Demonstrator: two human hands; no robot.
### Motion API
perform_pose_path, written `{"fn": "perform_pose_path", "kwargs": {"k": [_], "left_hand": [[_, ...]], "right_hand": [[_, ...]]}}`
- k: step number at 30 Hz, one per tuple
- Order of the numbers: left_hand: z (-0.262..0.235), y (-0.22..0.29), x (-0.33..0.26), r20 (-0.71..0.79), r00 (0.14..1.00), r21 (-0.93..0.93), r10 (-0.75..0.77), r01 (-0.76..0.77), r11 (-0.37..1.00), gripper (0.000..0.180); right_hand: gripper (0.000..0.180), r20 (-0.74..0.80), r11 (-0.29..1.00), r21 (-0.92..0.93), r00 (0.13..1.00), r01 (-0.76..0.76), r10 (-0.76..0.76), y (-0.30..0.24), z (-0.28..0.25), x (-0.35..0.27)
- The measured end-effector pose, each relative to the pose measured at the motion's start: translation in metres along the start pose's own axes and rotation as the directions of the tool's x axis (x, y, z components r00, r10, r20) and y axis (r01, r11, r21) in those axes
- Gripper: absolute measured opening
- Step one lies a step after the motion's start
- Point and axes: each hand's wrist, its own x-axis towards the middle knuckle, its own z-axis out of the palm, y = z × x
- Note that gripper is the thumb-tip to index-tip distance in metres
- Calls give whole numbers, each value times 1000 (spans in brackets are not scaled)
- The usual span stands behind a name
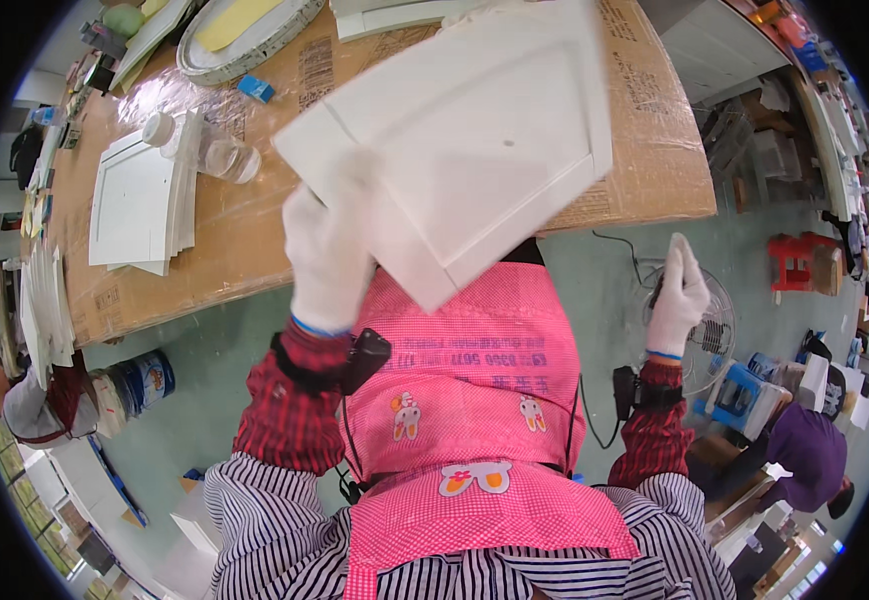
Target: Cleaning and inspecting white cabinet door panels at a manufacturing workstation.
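A white framed panel [495,150], like a small cabinet door, hangs tilted over the front edge of the table. My left hand [330,240], in a white glove, is closed on the panel's left edge; the fingers are partly smeared by motion. A small dark spot shows on the panel's face. Out to the right, beyond the table's corner, my right hand [678,305] is raised in a white glove with its fingers pressed together. Whether anything small is between those fingertips, I cannot make out. It is apart from the panel.
On the cardboard-covered table [245,225] lie a stack of white panels [135,205], a clear bottle [227,155], a blue block [256,88] and a round tray [290,40]. A fan [710,330] stands behind my right hand. People sit at left [45,400] and right [805,455].
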Motion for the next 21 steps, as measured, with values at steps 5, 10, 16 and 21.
{"fn": "perform_pose_path", "kwargs": {"k": [5,10,16,21], "left_hand": [[-42,-56,33,-110,984,398,-138,170,901,54],[-45,-48,-3,-88,955,20,-284,287,958,48],[-31,-88,-57,-247,809,660,533,-263,704,41],[-11,-96,-101,-152,882,-102,-445,434,895,38]], "right_hand": [[35,104,999,7,993,-52,51,3,10,-21],[35,165,987,56,977,-149,138,-14,24,-24],[27,412,931,-56,858,360,-307,-66,71,-16],[22,490,656,-284,693,700,-528,-55,110,16]]}}
